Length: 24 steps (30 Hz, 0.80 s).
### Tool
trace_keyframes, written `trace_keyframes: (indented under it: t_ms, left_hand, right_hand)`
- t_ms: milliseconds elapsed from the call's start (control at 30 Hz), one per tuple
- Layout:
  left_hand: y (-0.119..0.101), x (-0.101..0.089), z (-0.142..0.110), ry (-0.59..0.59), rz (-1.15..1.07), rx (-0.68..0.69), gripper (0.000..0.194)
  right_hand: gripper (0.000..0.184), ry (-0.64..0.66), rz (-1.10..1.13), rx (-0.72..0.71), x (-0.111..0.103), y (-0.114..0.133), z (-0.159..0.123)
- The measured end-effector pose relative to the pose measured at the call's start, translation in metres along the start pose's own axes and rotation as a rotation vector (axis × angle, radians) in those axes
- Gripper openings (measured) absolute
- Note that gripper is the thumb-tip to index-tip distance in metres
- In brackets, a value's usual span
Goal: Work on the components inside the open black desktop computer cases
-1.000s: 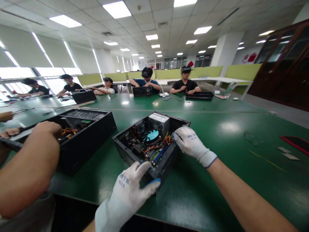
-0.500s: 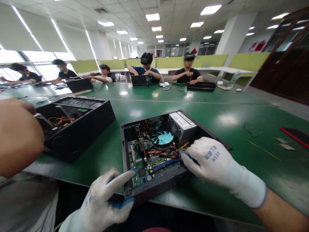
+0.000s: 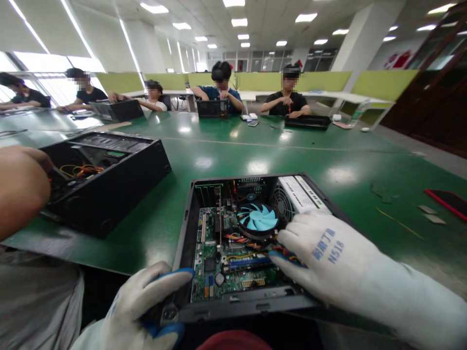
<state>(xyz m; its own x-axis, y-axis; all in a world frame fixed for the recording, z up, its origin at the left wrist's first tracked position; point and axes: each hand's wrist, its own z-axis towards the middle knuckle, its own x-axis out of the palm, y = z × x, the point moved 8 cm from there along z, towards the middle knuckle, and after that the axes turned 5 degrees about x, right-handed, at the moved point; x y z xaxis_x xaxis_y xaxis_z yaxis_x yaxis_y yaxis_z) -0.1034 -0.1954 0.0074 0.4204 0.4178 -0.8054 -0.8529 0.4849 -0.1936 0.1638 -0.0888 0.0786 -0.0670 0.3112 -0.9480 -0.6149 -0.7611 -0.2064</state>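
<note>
An opened computer case (image 3: 277, 304) lies on its side before me, its inside facing up. My left hand (image 3: 136, 308), in a white glove with blue fingertips, grips the near left corner, index finger on top and thumb below. My right hand (image 3: 314, 257), gloved alike, reaches inside with its fingers closed around the coloured cables (image 3: 290, 255); the fingertips are partly hidden. Close by are a blue memory slot (image 3: 248, 263) and a light-blue cooling fan (image 3: 258, 218) on the motherboard (image 3: 209, 250). Behind the right hand sits the power supply (image 3: 302, 194).
Left of me, another person's arm (image 3: 22, 187) reaches into a second black case (image 3: 120, 187). A yellow cable tie (image 3: 399, 222) and a red-edged black object (image 3: 447, 204) lie on the green table (image 3: 219, 158) at right. Several people work across the table.
The case has come nearer to me, and its near edge has turned. My left hand has closed on its corner. The right hand stays at the cables, moving along with the case.
</note>
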Motion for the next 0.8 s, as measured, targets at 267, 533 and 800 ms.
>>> trace_keyframes:
  t_ms: [267, 533, 800]
  left_hand:
    - [-0.007, -0.004, 0.006, -0.005, 0.028, -0.012, 0.048]
    - [-0.021, -0.009, 0.012, -0.040, 0.071, 0.040, 0.041]
    - [-0.012, -0.001, -0.002, -0.063, 0.051, -0.033, 0.044]
  right_hand:
    - [0.031, 0.427, -0.179, 0.023, 0.051, -0.008, 0.055]
    - [0.011, 0.402, -0.123, -0.013, 0.056, -0.014, 0.057]
    - [0.016, 0.255, 0.107, 0.057, 0.029, -0.025, 0.063]
